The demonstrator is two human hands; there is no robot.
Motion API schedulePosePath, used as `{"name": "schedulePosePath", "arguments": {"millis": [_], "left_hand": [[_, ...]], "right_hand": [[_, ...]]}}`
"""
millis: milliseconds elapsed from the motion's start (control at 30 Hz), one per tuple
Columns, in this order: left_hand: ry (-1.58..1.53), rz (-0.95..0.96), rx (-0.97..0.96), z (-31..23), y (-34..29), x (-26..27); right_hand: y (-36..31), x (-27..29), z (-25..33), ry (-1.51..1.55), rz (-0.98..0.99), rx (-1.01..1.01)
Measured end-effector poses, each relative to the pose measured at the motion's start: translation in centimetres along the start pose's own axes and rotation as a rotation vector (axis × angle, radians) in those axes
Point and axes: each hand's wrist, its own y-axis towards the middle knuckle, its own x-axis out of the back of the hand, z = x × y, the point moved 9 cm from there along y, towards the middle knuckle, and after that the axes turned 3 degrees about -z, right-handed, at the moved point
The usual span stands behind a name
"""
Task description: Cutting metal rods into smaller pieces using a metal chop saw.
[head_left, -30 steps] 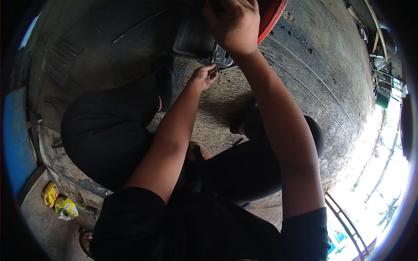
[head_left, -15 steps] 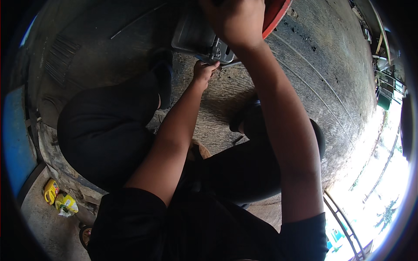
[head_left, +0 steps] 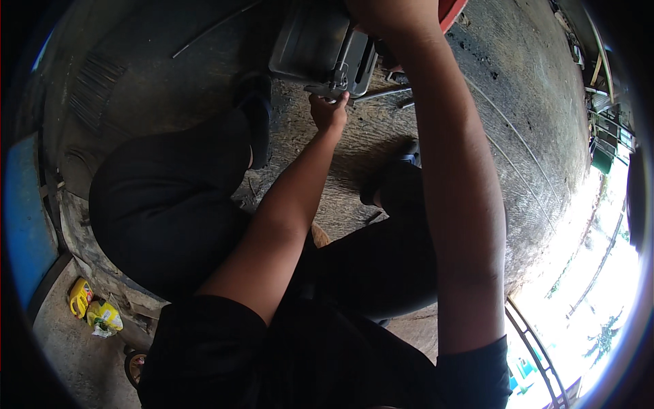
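A dark metal machine base [head_left: 289, 58] with a raised rim lies on the ground ahead of me. A screw clamp [head_left: 339, 73] with a long rod runs along its right side. My left hand [head_left: 329, 111] is closed at the clamp's near end, with its thumb up against the base's corner and its fingers round a flat grey metal piece [head_left: 319, 90]. Over the base's right side reaches my right hand [head_left: 402, 17], close to a red curved part [head_left: 449, 13]. The top edge of the view cuts off its fingers.
A metal bar [head_left: 383, 93] lies right of the clamp. Another thin rod [head_left: 214, 31] rests at the far left, near a row of dark rods [head_left: 95, 85]. My feet flank the work. Yellow packages [head_left: 102, 317] lie at the lower left, below a blue panel [head_left: 30, 218].
My right hand has moved right and up, uncovering more of the clamp and the bar. My left hand has shifted slightly right, staying at the clamp's near end. The red part shows less.
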Motion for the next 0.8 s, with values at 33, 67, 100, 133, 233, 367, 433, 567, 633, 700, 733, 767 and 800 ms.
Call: {"name": "schedulePosePath", "arguments": {"millis": [33, 67, 100, 133, 233, 367, 433, 567, 633, 700, 733, 767, 800], "left_hand": [[0.039, -0.057, 0.012, 0.2, -0.2, 0.1], [0.006, -0.073, -0.014, 0.1, -0.3, -0.1], [-0.004, -0.074, -0.035, -0.1, -0.5, -0.5], [-0.168, -0.078, 0.034, 0.6, -0.6, -0.7], [-0.458, 0.115, 0.345, 2.8, -0.9, -2.9], [-0.71, 0.534, 0.663, 3.2, -2.4, -5.7], [-0.691, 0.583, 0.687, 3.0, -2.3, -5.5], [-0.507, 0.62, 0.641, 2.1, -2.5, -5.4], [-0.469, 0.456, 0.655, 1.9, -2.4, -4.3], [-0.424, 0.422, 0.623, 1.0, -2.5, -3.8], [-0.395, 0.38, 0.612, 0.7, -2.5, -3.3], [-0.385, 0.4, 0.602, 0.3, -2.8, -3.4], [-0.375, 0.358, 0.605, 0.1, -2.8, -3.1]], "right_hand": [[0.0, 0.0, -0.2, 0.022, 0.001, -0.025], [0.0, 0.0, -0.1, 0.02, 0.003, -0.022], [0.0, 0.2, -0.1, 0.064, -0.02, -0.019], [0.0, 0.4, 0.0, 0.109, -0.042, -0.017], [0.1, 0.2, -0.1, 0.031, -0.026, -0.023], [0.1, -0.2, -0.6, 0.029, 0.011, -0.062], [0.2, -0.1, -0.3, 0.035, -0.006, -0.008], [0.0, 0.3, -0.2, 0.077, -0.033, -0.007], [0.0, 0.6, 0.1, 0.023, -0.071, 0.028], [0.1, 0.2, -0.3, 0.036, -0.045, -0.005], [0.2, -0.1, -0.6, 0.047, -0.014, -0.034], [0.1, -0.2, -0.6, 0.047, -0.015, -0.038], [0.1, -0.4, -0.8, 0.043, -0.005, -0.052]]}}
